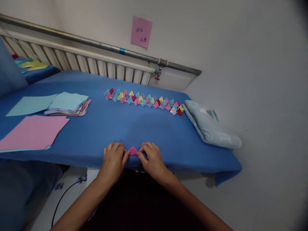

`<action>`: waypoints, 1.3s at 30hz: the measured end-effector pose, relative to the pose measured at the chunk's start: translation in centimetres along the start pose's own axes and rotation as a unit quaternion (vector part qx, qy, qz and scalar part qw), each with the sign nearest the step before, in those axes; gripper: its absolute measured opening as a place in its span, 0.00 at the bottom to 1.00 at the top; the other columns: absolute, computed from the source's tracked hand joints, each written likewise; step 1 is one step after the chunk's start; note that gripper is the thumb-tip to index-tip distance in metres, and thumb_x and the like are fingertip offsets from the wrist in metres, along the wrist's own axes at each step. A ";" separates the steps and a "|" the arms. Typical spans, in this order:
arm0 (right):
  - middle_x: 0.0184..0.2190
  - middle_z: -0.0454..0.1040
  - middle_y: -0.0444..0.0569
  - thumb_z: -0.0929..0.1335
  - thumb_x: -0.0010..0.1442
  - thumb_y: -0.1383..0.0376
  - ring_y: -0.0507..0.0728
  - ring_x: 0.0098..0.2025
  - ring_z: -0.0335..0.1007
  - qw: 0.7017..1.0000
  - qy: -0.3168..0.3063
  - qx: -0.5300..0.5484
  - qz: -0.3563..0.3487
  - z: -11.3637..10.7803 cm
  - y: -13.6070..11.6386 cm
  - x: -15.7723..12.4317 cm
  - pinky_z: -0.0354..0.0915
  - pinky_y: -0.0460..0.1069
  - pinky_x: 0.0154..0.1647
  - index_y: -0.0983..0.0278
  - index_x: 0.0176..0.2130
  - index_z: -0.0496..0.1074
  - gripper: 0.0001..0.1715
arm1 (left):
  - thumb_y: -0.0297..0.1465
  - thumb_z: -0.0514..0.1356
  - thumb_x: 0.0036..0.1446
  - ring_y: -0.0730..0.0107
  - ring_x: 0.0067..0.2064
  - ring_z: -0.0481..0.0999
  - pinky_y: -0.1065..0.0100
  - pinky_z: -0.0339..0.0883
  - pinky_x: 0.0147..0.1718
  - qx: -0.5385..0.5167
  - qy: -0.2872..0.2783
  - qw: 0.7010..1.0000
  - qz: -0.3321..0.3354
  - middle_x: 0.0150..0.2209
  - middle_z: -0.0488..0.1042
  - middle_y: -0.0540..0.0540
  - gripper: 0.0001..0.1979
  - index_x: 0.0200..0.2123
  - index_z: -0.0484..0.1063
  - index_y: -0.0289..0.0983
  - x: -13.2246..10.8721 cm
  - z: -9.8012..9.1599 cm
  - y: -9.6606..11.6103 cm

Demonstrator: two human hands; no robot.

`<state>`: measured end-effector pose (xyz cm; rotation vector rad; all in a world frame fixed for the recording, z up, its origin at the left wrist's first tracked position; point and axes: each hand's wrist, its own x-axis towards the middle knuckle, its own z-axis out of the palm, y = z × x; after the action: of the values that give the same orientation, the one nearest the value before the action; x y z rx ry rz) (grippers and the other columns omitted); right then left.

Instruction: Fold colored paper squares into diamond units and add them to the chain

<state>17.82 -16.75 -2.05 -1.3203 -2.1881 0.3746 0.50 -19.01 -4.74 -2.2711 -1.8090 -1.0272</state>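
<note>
A small folded piece of bright pink paper [133,150] lies at the near edge of the blue-covered table [96,128], its peak pointing away from me. My left hand [114,157] pinches its left corner between thumb and fingers. On the other side, my right hand [150,157] grips the right corner in the same way. Farther back stand rows of folded paper pieces [143,100] in pink, teal, yellow, purple and red, set close together.
Teal sheets [31,104] and a mixed paper stack [68,102] lie at left, with pink sheets [35,131] nearer. A folded grey-blue towel [211,126] rests at right. Behind are a radiator [89,64], a pipe [96,43] and a pink wall note [141,32].
</note>
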 end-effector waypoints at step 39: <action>0.31 0.71 0.44 0.67 0.57 0.69 0.54 0.36 0.63 0.999 -0.003 -0.008 0.032 0.1 -0.1 0.2 0.55 0.49 0.38 0.62 0.28 0.65 0.07 | 0.16 0.48 0.57 0.56 0.47 0.69 0.53 0.54 0.50 0.073 0.014 0.986 0.148 0.44 0.77 0.44 0.22 0.50 0.71 0.36 -2.4 -1.4 1.0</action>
<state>17.65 -16.65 -1.99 -1.4030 -2.1611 0.3858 0.54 -21.97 -4.52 -2.3285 -1.4259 -0.8408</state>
